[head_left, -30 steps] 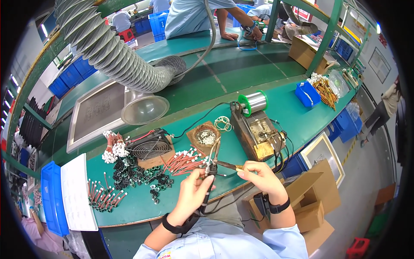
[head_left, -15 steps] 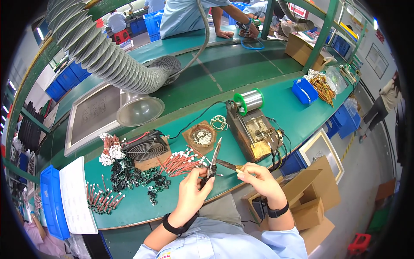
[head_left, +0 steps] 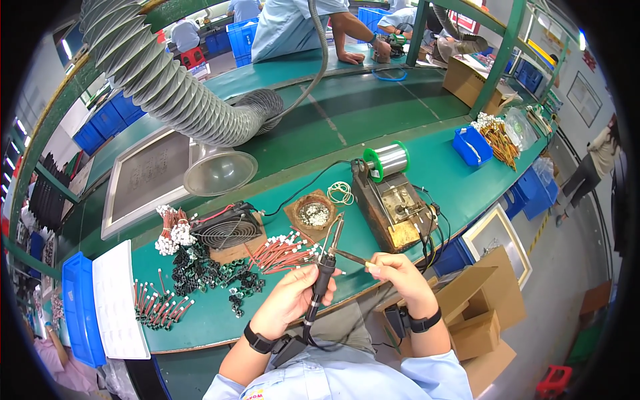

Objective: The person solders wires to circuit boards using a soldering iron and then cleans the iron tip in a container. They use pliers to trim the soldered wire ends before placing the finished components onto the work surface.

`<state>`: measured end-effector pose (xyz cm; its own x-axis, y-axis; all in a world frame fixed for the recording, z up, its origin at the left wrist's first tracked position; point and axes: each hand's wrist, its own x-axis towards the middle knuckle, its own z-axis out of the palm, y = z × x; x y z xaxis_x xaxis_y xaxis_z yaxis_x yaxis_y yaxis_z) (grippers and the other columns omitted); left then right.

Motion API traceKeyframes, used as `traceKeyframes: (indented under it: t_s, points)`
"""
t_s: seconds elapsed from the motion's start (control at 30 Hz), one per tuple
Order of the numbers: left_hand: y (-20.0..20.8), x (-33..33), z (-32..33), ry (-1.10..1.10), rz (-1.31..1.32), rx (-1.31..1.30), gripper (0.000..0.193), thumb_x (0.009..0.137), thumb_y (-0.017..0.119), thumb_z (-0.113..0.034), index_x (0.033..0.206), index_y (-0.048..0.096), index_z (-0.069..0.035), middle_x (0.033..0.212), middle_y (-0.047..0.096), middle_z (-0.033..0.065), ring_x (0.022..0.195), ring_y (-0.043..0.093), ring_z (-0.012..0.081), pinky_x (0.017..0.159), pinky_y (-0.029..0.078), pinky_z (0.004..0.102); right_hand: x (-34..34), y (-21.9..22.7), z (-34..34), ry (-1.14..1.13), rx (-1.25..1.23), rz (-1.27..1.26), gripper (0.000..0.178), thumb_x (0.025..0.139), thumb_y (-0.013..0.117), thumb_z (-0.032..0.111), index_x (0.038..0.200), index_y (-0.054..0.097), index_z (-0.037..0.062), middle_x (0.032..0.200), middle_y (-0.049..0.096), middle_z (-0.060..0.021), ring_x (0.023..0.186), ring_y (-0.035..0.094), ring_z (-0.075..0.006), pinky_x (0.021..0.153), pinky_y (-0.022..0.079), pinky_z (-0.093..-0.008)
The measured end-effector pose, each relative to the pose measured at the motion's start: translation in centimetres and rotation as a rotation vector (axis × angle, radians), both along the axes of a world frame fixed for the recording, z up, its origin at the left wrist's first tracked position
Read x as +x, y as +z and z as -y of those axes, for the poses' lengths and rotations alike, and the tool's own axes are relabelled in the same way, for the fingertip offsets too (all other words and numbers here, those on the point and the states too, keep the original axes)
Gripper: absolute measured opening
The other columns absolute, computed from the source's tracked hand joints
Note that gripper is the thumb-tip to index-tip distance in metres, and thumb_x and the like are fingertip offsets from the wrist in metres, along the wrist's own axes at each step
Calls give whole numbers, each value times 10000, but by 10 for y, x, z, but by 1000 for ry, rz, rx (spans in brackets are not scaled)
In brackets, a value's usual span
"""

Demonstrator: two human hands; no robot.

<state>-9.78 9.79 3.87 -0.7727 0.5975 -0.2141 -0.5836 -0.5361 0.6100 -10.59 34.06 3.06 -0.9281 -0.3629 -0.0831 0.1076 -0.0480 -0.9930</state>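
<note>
My left hand (head_left: 287, 299) grips the black handle of a soldering iron (head_left: 323, 281), its metal barrel pointing away from me and its cord trailing down toward my lap. My right hand (head_left: 403, 277) pinches a slim, dark-bladed hand tool (head_left: 351, 257) by its yellowish end; its exact kind is unclear. The blade's tip meets the iron around the collar where barrel and handle join. Just left of the iron lie red wires with white connectors (head_left: 283, 252). Beyond its tip, a brown holder (head_left: 297, 215) carries a dish of whitish bits.
A solder-wire spool (head_left: 389, 161) sits on a boxy feeder (head_left: 393, 210) at right. Left are a small fan (head_left: 230, 227), dark small parts (head_left: 200, 272) and a white sheet (head_left: 120, 303). A duct hood (head_left: 220, 175) hangs beyond. Cardboard boxes (head_left: 477, 307) stand below right. A person (head_left: 293, 30) works opposite.
My left hand has shifted lower and turned, so the iron's black handle now shows and the iron stands more upright. The blade still meets it. The person opposite has moved their hands left.
</note>
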Motion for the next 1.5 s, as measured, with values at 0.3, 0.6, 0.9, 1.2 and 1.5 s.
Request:
traceKeyframes:
  t_s: [0.3, 0.6, 0.9, 1.2, 1.5]
  points:
    - [13, 9, -13, 254, -278, -481, 183, 899, 528, -77, 1037, 524, 44, 908, 617, 91, 797, 613, 126, 683, 508, 258, 11, 20, 0, -105, 174, -89, 267, 849, 600, 152, 641, 525, 2, 704, 508, -19, 710, 461, -92, 649, 360, -240]
    - [12, 12, -18, 276, -456, -785, 167, 890, 521, -44, 1037, 520, 36, 922, 611, 88, 781, 618, 151, 710, 504, 270, 5, 26, -2, -20, 349, -170, 226, 844, 607, 151, 681, 563, 1, 718, 521, -34, 719, 476, -100, 649, 365, -242]
    - [10, 0, -7, 12, 18, 28, 169, 903, 533, -100, 1012, 532, 28, 943, 615, 94, 778, 605, 151, 723, 492, 283, 5, 1, 1, -87, -113, 52, 248, 828, 632, 156, 653, 533, 12, 715, 524, -7, 686, 488, -120, 650, 381, -251]
    - [9, 10, -25, 345, -681, -1085, 188, 875, 560, -59, 1032, 516, 35, 946, 632, 115, 814, 614, 141, 739, 492, 267, 2, 37, 2, -51, 370, -174, 216, 827, 633, 156, 687, 555, 12, 713, 518, -33, 686, 475, -103, 620, 368, -247]
    - [4, -2, -1, 19, 88, 34, 217, 895, 553, -107, 1055, 524, 37, 920, 630, 108, 740, 628, 176, 692, 504, 251, 2, 16, 3, 19, 31, 34, 219, 836, 621, 134, 678, 550, 0, 726, 514, -19, 687, 458, -92, 621, 362, -248]
